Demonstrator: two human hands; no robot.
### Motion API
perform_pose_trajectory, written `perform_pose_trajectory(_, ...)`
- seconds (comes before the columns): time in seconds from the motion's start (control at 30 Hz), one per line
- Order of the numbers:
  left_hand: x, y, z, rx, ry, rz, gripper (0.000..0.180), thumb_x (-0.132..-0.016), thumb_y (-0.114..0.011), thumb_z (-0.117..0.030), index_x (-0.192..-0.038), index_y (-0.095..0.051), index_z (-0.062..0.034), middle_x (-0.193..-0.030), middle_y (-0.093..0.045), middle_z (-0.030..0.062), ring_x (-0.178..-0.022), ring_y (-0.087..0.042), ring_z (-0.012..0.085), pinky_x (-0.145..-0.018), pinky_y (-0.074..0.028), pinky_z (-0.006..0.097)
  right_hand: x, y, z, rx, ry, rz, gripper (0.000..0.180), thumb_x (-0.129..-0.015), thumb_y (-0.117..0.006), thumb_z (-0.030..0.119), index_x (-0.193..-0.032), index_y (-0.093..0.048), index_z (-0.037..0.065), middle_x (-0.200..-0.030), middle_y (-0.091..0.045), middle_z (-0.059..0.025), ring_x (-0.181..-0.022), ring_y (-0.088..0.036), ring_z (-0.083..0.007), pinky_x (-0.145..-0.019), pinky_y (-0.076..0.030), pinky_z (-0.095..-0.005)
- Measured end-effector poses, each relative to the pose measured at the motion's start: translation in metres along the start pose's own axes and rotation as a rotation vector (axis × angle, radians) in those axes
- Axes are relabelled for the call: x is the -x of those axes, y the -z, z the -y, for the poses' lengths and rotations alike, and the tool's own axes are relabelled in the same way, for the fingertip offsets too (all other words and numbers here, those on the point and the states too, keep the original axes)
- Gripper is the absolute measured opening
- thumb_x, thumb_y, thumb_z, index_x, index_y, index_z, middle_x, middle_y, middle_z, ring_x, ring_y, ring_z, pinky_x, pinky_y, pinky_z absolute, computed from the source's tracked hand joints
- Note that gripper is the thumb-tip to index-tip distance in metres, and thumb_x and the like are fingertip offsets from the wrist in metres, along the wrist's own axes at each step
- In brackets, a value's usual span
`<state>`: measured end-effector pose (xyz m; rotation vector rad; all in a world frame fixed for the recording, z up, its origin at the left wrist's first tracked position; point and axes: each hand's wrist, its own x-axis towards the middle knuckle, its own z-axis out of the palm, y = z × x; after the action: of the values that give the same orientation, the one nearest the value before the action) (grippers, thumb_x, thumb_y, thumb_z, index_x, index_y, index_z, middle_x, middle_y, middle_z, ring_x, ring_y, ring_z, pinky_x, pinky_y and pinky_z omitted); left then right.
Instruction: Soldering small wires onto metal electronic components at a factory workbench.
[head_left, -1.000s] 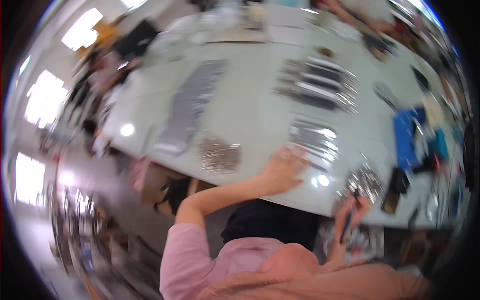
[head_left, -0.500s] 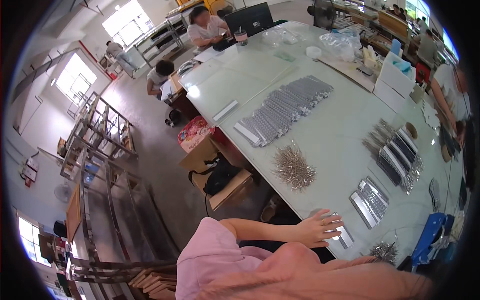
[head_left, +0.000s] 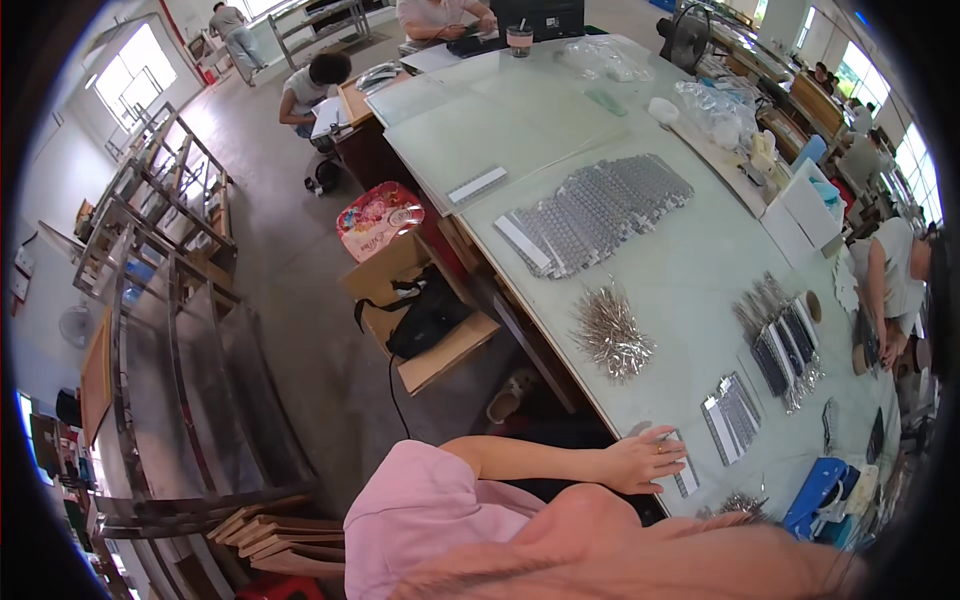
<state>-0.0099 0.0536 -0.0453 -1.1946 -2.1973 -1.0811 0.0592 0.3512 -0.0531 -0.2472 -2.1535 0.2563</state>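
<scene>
My left hand [head_left: 645, 461] lies at the near edge of the glass-topped table, palm down. Its fingers are stretched out over a short pale strip [head_left: 686, 482] and partly cover it. Whether they press on it cannot be told. To the right of the hand sits a small fanned stack of silvery strips [head_left: 731, 420]. Beyond the hand is a loose pile of thin, shiny metal wires or pins [head_left: 612, 336]. A smaller tangle of similar wires [head_left: 742, 503] lies nearer me, partly hidden at the bottom. My right hand does not show.
A long overlapping row of grey strips [head_left: 600, 213] covers mid-table, with one single strip [head_left: 478, 185] to its left. Dark and silver strips with wires [head_left: 783, 347] and a blue tool [head_left: 818, 495] lie right. An open cardboard box [head_left: 425, 365] stands left. Other people work around.
The whole view has shifted and turned slightly, so the table's contents sit differently in it. My left hand stays over the same strip, its fingers now closer together.
</scene>
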Motion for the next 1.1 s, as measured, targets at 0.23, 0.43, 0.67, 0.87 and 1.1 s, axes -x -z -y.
perform_pose_trajectory(0.23, 0.003, -0.007, 0.006, -0.07, -0.016, -0.043, 0.055, -0.081, -0.071, -0.031, -0.121, -0.057, 0.0031, -0.124, -0.057, 0.018, -0.123, -0.049, 0.0295, -0.112, -0.03, 0.055, -0.01, 0.002, 0.023, -0.134, 0.015, 0.008, 0.015, -0.094, -0.064, 0.011, -0.094, -0.063, -0.003, -0.096, -0.06, -0.0171, -0.102, -0.056, -0.0364, -0.106, -0.038, -0.0481)
perform_pose_trajectory(0.43, 0.003, -0.003, 0.002, -0.111, -0.015, -0.022, 0.052, -0.084, -0.069, -0.031, -0.122, -0.057, 0.0026, -0.123, -0.057, 0.0166, -0.121, -0.05, 0.0283, -0.111, -0.031, 0.055, -0.006, 0.005, 0.021, -0.028, 0.009, 0.052, 0.014, -0.093, -0.064, 0.01, -0.095, -0.061, -0.003, -0.094, -0.059, -0.0172, -0.096, -0.057, -0.0352, -0.11, -0.035, -0.0491)
perform_pose_trajectory(0.67, -0.004, 0.006, -0.005, -0.123, -0.02, 0.041, 0.05, -0.088, -0.065, -0.031, -0.124, -0.057, 0.0014, -0.126, -0.057, 0.016, -0.123, -0.05, 0.0276, -0.11, -0.033, 0.053, -0.012, 0.012, 0.032, -0.067, -0.063, 0.039, 0.015, -0.093, -0.063, 0.008, -0.1, -0.059, -0.004, -0.098, -0.058, -0.019, -0.099, -0.056, -0.0357, -0.111, -0.034, -0.0499)
perform_pose_trajectory(0.87, -0.002, 0.014, -0.005, -0.139, 0.08, 0.134, 0.049, -0.089, -0.064, -0.032, -0.127, -0.057, -0.0022, -0.13, -0.057, 0.0141, -0.126, -0.052, 0.026, -0.115, -0.029, 0.05, -0.009, 0.013, 0.038, -0.051, -0.091, 0.064, 0.015, -0.093, -0.064, 0.009, -0.103, -0.059, -0.002, -0.11, -0.054, -0.0217, -0.113, -0.052, -0.041, -0.102, -0.04, -0.0493)
perform_pose_trajectory(1.1, -0.006, 0.022, -0.01, -0.298, 0.058, 0.163, 0.053, -0.085, -0.067, -0.036, -0.13, -0.058, -0.0101, -0.135, -0.057, 0.0072, -0.127, -0.053, 0.0188, -0.11, -0.034, 0.047, -0.008, 0.018, 0.047, -0.003, -0.186, 0.129, 0.015, -0.093, -0.064, 0.008, -0.104, -0.059, -0.001, -0.111, -0.053, -0.0204, -0.112, -0.052, -0.0391, -0.103, -0.04, -0.0481)
